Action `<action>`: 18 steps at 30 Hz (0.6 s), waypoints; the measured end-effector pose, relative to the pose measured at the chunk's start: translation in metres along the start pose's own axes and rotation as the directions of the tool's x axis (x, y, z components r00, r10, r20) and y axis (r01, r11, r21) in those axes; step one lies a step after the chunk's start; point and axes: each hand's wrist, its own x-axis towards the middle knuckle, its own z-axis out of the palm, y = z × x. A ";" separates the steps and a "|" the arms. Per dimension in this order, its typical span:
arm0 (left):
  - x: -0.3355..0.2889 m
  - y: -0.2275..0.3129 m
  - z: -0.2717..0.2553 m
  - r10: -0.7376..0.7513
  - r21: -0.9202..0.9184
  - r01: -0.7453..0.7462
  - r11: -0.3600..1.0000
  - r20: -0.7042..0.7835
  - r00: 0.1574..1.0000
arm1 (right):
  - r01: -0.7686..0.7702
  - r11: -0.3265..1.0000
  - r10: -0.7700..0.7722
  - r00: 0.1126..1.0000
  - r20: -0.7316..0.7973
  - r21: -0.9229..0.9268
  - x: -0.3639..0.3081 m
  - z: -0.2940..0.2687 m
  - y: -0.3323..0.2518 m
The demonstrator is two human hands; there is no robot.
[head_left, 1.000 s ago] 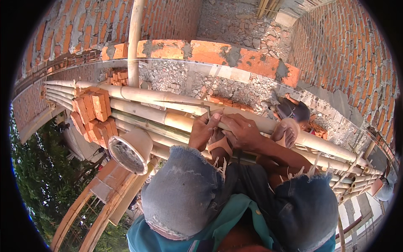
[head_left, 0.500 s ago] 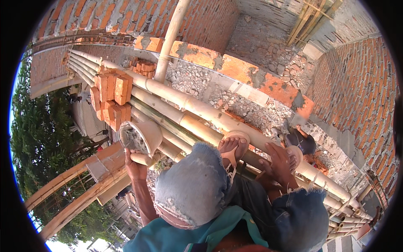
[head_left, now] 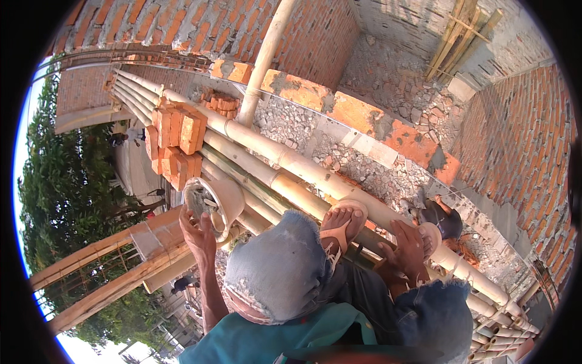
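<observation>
A cream bucket (head_left: 231, 200) with grey mortar inside tilts beside the bamboo poles at the left. My left hand (head_left: 199, 235) is at the bucket's near rim, fingers apart and nothing plainly in them. Just inside the rim is a rounded tan handle (head_left: 217, 220), close to the thumb; the rest of that tool is hidden. My right hand (head_left: 407, 247) lies next to my right sandalled foot (head_left: 429, 236), fingers stretched out toward the thick bamboo pole (head_left: 303, 165). My left foot (head_left: 341, 225), in a tan sandal, stands on the bamboo.
Orange bricks (head_left: 176, 136) are stacked on the poles beyond the bucket. An upright bamboo post (head_left: 267, 60) rises beside a partly laid brick wall (head_left: 357, 112). Rubble lies below, and a person (head_left: 441, 215) is down there at the right. Timber formwork (head_left: 103, 291) runs along the left.
My left hand has let go of the tan handle, which now rests inside the bucket's rim. The view has shifted slightly. My right hand stays beside my right foot.
</observation>
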 end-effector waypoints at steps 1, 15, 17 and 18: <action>-0.002 0.021 0.004 0.224 0.083 -0.218 0.972 -0.069 0.972 | 0.005 1.000 -0.005 1.000 -0.007 -0.003 0.001 0.001 0.000; 0.023 0.105 0.190 0.267 -0.548 0.087 0.832 0.533 0.803 | 0.012 1.000 -0.013 0.997 -0.072 -0.009 0.002 0.011 0.006; 0.025 0.095 0.193 0.282 -0.514 0.027 0.857 0.512 0.811 | -0.023 0.999 0.024 0.999 -0.046 0.026 0.001 0.011 0.006; 0.024 0.089 0.193 0.266 -0.460 0.004 0.888 0.521 0.811 | -0.024 0.999 0.025 0.999 -0.047 0.030 0.000 0.010 0.005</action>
